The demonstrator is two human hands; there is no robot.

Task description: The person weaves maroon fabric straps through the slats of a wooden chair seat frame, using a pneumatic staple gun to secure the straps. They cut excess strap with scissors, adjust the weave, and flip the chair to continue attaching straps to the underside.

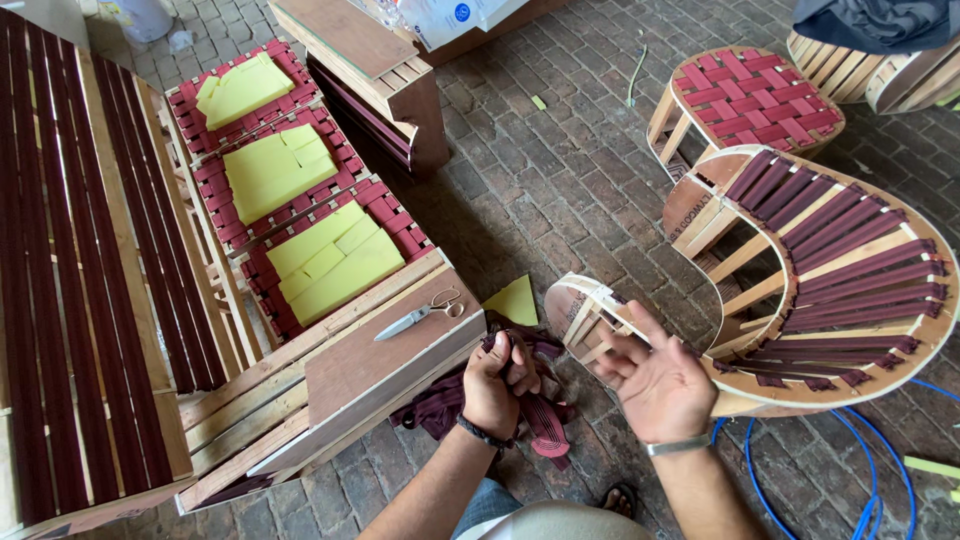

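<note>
My left hand (pixel 493 385) is closed around the end of a dark maroon webbing strap (pixel 545 415), whose loose coils lie bunched on the brick floor below it. My right hand (pixel 655 380) hovers open, palm up and fingers spread, just in front of a curved wooden chair frame (pixel 740 300) with maroon straps stretched across it. A pair of scissors (pixel 420 316) lies on the wooden arm of a sofa frame (pixel 390 350) to the left of my hands.
The sofa frame at left has red webbing with yellow foam blocks (pixel 325 260) on its seat. A round webbed stool frame (pixel 750 100) stands at the back right. Blue hose (pixel 850 470) loops on the floor at lower right. A yellow foam scrap (pixel 515 300) lies near the sofa.
</note>
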